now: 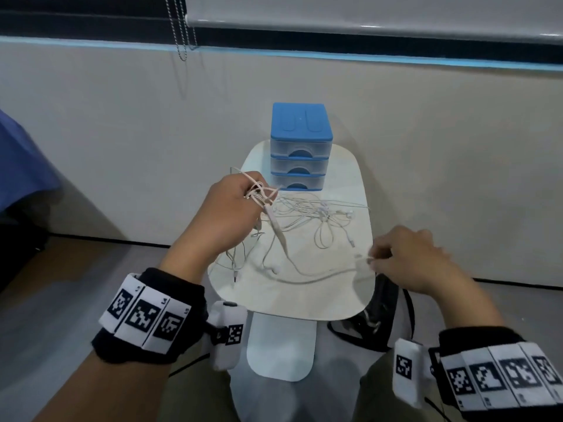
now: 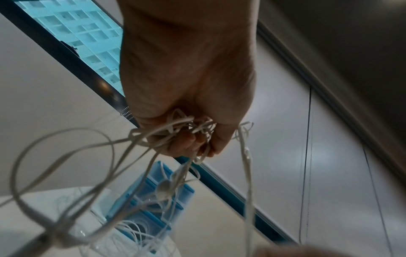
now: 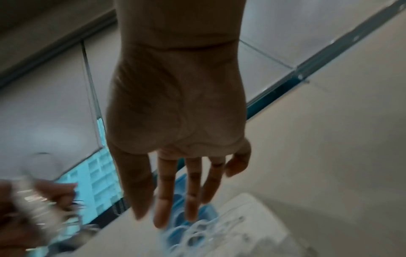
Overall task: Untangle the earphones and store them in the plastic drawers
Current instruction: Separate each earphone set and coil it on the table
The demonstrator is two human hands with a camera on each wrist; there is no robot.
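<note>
A stack of three clear plastic drawers [image 1: 300, 147] with a blue top stands at the far end of a small white table [image 1: 304, 303]; all drawers are closed. A tangle of white earphones [image 1: 316, 211] lies in front of it. My left hand [image 1: 240, 199] is raised over the table's left side and grips a bunch of earphone cable [image 2: 175, 128], with loops and an earbud [image 2: 163, 188] hanging down. My right hand [image 1: 402, 257] hovers at the table's right edge beside a blurred cable end [image 1: 362, 261]. The right wrist view shows its fingers [image 3: 191, 191] straight and holding nothing.
The table stands against a beige wall. A black object [image 1: 374, 318] sits on the floor under the table's right side. A bead chain [image 1: 182, 35] hangs from the blind above. Blue fabric [image 1: 21, 166] shows at the far left.
</note>
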